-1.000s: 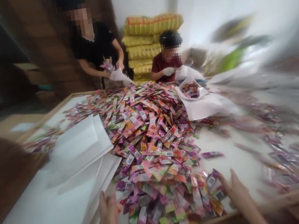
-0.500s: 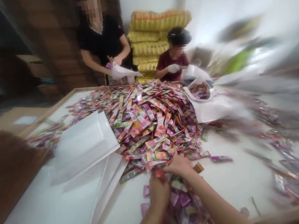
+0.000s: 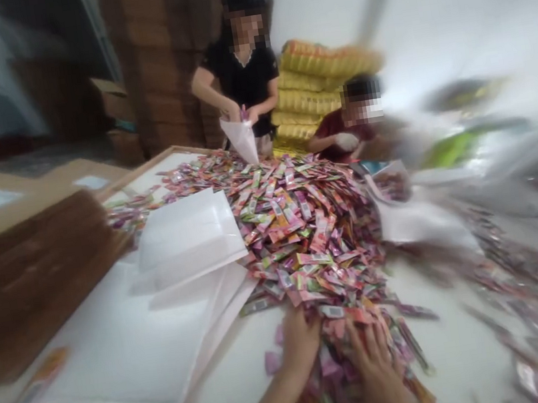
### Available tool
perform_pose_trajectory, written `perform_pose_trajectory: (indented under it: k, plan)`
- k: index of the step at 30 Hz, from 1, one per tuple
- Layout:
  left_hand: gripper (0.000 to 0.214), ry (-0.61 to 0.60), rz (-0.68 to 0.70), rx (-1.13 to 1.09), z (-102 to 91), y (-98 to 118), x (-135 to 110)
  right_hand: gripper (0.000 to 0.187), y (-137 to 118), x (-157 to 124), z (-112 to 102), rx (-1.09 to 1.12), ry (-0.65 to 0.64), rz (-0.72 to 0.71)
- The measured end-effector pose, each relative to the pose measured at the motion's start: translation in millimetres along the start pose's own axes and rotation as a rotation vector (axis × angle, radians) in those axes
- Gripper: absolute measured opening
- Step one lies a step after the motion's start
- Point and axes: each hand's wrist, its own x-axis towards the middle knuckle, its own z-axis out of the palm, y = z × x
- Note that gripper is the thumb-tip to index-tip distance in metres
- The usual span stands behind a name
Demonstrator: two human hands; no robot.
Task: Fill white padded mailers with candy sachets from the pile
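Observation:
A big heap of small, colourful stick-shaped sachets covers the middle of the white table, and a trail of them runs down to its near edge. At the heap's near side my left hand has its fingers curled in against the sachets; what they hold, if anything, is hidden. To its right, my right hand lies palm down on the trail of sachets, fingers spread and stretched out. Left of the heap are large white bags, flat and overlapping.
Across the table, a person in black holds a white bag with one hand at its mouth. A gloved person sits beside yellow sacks. A filled white bag stands right; a brown carton lies left.
The view has swung left. My right hand has drawn back from the heap onto the nearer sachets, fingers now spread. The red sachet at my left fingers no longer shows. The standing person's bag is more upright.

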Motion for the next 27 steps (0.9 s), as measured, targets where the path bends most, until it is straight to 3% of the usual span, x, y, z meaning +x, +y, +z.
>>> perform_pose_trajectory:
  k: [2,5,9,11,13,16,17,19,21,23,25,27]
  plan:
    - [0.029,-0.011,0.015,-0.043,-0.5,-0.4,4.2,0.132,-13.1,3.5,6.6,-0.121,0.049,0.008]
    - [0.03,-0.051,0.019,-0.147,-2.7,6.8,8.5,0.114,-8.1,46.7,5.7,-0.204,0.077,-0.046]
    - [0.041,-0.181,-0.072,-0.262,-17.2,18.3,13.6,0.092,31.1,127.8,16.5,-0.144,-0.129,-0.156]
    - [0.049,-0.19,-0.109,-0.248,-44.5,15.5,12.0,0.088,47.2,157.0,25.3,-0.13,-0.186,-0.178]
    - [0.043,-0.028,-0.14,-0.143,-92.2,1.4,5.6,0.085,54.6,171.0,26.4,-0.106,-0.181,-0.182]
    - [0.045,0.402,-0.213,0.218,-180.6,-45.7,-1.4,0.085,47.6,171.2,15.1,-0.047,-0.129,-0.183]
    - [0.047,0.443,-0.237,0.416,-205.2,-64.5,-0.6,0.085,41.6,168.8,10.6,-0.03,-0.11,-0.178]
    - [0.058,0.256,-0.323,0.747,-236.2,-95.2,4.1,0.081,27.5,163.5,3.7,-0.005,-0.07,-0.162]
    - [0.061,0.116,-0.352,0.983,-243.6,-108.3,7.9,0.066,14.3,157.4,-0.3,0.004,-0.026,-0.129]
    - [0.056,0.063,-0.314,1.109,-238.8,-105.5,8.6,0.052,5.3,149.3,-2.7,0.007,0.018,-0.085]
    - [0.048,0.077,-0.227,1.091,-236.7,-95.6,7.4,0.047,3.7,139.2,-4.7,0.057,0.05,-0.062]
    - [0.037,0.199,-0.179,0.874,-244.5,-84.0,3.6,0.044,11.2,128.3,-7.4,0.177,0.077,-0.051]
